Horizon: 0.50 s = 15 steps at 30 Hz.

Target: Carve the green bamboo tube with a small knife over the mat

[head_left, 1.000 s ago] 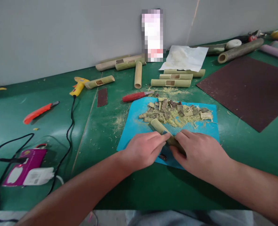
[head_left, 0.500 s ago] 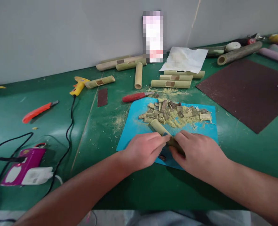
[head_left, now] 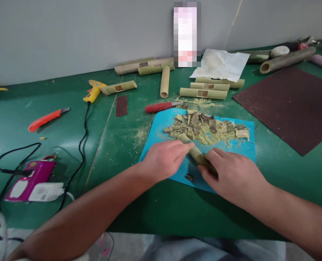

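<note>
My right hand (head_left: pixel 233 174) is closed round the near end of a bamboo tube (head_left: pixel 197 156), which lies slanted over a blue sheet (head_left: pixel 177 174). At the tube's far part, my left hand (head_left: pixel 166 156) is closed in a pinch against its upper side. A small greyish edge shows by the left fingertips, too little to name. Beyond the tube, bamboo chips (head_left: pixel 195 123) and pale shavings (head_left: pixel 208 136) are heaped on the sheet. One dark chip (head_left: pixel 189 177) lies between my hands.
A red-handled knife (head_left: pixel 159 107) lies behind the sheet. Cut bamboo tubes (head_left: pixel 203 93) are grouped at the back. An orange cutter (head_left: pixel 46 119), a yellow hot glue gun (head_left: pixel 94 90) and a purple power strip (head_left: pixel 38 177) are left. Dark brown sandpaper (head_left: pixel 288 108) lies right.
My left hand has slid away from my right hand toward the tube's far end. My right hand keeps its grip. The camera view has shifted slightly.
</note>
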{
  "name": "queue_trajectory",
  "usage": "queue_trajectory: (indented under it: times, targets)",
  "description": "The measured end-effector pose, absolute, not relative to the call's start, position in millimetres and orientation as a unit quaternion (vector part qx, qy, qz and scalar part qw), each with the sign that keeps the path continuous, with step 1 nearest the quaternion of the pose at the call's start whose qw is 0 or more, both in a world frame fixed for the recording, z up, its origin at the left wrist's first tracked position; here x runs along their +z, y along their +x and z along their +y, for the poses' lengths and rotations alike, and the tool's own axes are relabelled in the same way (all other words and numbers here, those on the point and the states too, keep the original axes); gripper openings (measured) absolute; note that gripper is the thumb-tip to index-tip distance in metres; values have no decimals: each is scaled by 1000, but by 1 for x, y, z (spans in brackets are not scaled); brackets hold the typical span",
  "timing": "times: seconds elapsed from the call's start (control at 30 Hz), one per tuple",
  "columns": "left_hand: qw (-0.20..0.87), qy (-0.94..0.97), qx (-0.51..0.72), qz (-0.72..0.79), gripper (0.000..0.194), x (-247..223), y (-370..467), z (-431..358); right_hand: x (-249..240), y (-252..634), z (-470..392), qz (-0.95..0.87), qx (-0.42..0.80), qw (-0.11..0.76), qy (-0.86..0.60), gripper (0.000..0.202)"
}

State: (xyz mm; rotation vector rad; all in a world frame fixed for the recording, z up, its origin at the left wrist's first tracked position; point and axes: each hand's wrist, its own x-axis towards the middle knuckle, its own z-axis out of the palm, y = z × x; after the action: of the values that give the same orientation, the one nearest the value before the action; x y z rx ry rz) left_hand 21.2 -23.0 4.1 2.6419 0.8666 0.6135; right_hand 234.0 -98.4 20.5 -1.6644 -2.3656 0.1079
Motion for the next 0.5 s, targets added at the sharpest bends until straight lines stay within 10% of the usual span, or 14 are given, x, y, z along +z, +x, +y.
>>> queue_trajectory:
  times: [0.5]
  targets:
    - [129,921,215,297,32,4,20,-25,22,233,-99,-813,22,123,-568,22]
